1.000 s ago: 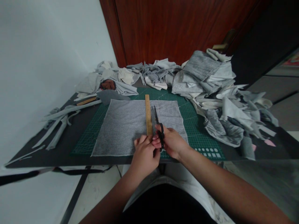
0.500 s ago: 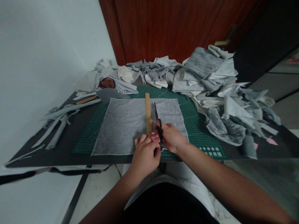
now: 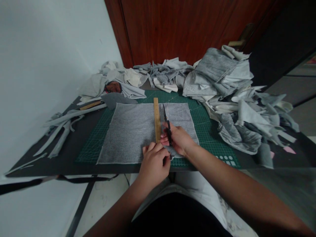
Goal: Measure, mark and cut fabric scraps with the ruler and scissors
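Observation:
A grey felt sheet [image 3: 130,131] lies flat on a green cutting mat [image 3: 209,135]. A wooden ruler [image 3: 156,118] rests lengthwise across the sheet. My right hand [image 3: 179,140] grips black scissors [image 3: 167,125] whose blades point away along the ruler's right edge. My left hand [image 3: 154,161] is closed, pinching the sheet's near edge just below the ruler's near end. The two hands almost touch.
Heaps of grey and white fabric scraps [image 3: 237,95] crowd the right and back of the dark table [image 3: 64,154]. Long grey strips [image 3: 61,126] lie at the left near the white wall. A second wooden ruler [image 3: 90,105] sits back left. A brown door stands behind.
My right hand and the scissors have moved a little farther away along the ruler's edge. My left hand has stayed at the near edge of the sheet.

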Tool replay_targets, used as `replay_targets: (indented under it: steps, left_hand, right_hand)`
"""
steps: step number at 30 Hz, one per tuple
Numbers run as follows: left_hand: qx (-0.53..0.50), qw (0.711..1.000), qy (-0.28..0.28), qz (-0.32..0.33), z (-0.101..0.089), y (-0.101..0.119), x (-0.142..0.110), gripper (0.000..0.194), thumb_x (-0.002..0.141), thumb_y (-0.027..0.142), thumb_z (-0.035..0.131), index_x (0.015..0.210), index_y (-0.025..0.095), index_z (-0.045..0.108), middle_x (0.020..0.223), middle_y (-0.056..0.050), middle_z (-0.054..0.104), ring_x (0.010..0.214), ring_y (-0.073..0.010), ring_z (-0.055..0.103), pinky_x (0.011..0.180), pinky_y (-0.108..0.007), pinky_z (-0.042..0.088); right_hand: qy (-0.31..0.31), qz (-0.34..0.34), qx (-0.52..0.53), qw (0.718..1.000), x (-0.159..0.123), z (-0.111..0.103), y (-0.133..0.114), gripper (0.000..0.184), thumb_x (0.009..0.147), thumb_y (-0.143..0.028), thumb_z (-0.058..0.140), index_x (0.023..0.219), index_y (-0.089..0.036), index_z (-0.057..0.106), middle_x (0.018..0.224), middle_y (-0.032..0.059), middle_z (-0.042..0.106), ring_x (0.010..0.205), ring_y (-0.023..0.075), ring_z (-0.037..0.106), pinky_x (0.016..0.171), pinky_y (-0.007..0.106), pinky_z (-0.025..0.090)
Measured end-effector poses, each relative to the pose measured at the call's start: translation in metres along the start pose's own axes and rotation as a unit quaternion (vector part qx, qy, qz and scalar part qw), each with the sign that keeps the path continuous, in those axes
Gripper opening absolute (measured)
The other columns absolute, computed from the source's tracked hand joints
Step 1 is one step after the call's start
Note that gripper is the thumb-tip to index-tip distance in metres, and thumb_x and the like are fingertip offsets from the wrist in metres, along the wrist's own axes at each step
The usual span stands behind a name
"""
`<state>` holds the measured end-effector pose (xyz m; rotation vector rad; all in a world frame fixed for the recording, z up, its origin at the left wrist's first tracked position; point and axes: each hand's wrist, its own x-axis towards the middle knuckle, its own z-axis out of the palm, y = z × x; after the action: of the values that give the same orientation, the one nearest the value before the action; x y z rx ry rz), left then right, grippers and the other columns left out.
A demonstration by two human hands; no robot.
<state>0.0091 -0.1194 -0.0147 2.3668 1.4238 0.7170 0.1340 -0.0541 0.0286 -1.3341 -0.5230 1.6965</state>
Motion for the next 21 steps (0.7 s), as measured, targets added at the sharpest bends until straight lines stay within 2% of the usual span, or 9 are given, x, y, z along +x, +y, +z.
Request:
replay_targets:
  steps: [6, 11, 16, 21]
  left_hand:
    - [-0.006, 1.0, 0.003, 0.001, 0.001, 0.0, -0.001, 0.015, 0.086, 0.01, 0.063, 0.076, 0.021, 0.064, 0.09, -0.002, 0.066, 0.098, -0.0245, 0.055, 0.081, -0.041, 0.034]
    - [-0.003, 1.0, -0.002, 0.0, 0.0, -0.001, 0.0, 0.015, 0.086, 0.01, 0.063, 0.077, 0.021, 0.064, 0.09, -0.003, 0.066, 0.098, -0.0248, 0.055, 0.081, -0.041, 0.034]
    - [0.004, 1.0, -0.004, -0.003, -0.001, 0.0, 0.0, 0.014, 0.086, 0.01, 0.063, 0.077, 0.021, 0.064, 0.088, -0.002, 0.065, 0.096, -0.0245, 0.055, 0.08, -0.041, 0.034]
    - [0.01, 1.0, -0.011, -0.005, -0.001, 0.0, 0.0, 0.015, 0.086, 0.01, 0.062, 0.076, 0.021, 0.064, 0.088, -0.003, 0.066, 0.096, -0.0247, 0.055, 0.08, -0.041, 0.034]
  right_hand:
    - [0.006, -0.008, -0.002, 1.0, 0.005, 0.001, -0.003, 0.03, 0.1, -0.024, 0.057, 0.071, -0.014, 0.058, 0.056, 0.0026, 0.062, 0.044, 0.0099, 0.056, 0.044, 0.018, 0.047]
    - [0.001, -0.01, -0.018, 1.0, 0.011, 0.002, -0.006, 0.032, 0.099, -0.032, 0.059, 0.073, -0.015, 0.059, 0.058, 0.003, 0.063, 0.045, 0.0113, 0.058, 0.043, 0.02, 0.046]
    - [0.005, -0.017, -0.022, 1.0, 0.014, 0.005, -0.01, 0.031, 0.102, -0.026, 0.055, 0.072, -0.016, 0.058, 0.055, 0.0019, 0.062, 0.045, 0.0102, 0.056, 0.045, 0.018, 0.046]
    - [0.006, -0.014, -0.024, 1.0, 0.021, 0.006, -0.015, 0.031, 0.101, -0.031, 0.058, 0.075, -0.015, 0.06, 0.056, 0.0032, 0.063, 0.046, 0.0119, 0.057, 0.045, 0.02, 0.047]
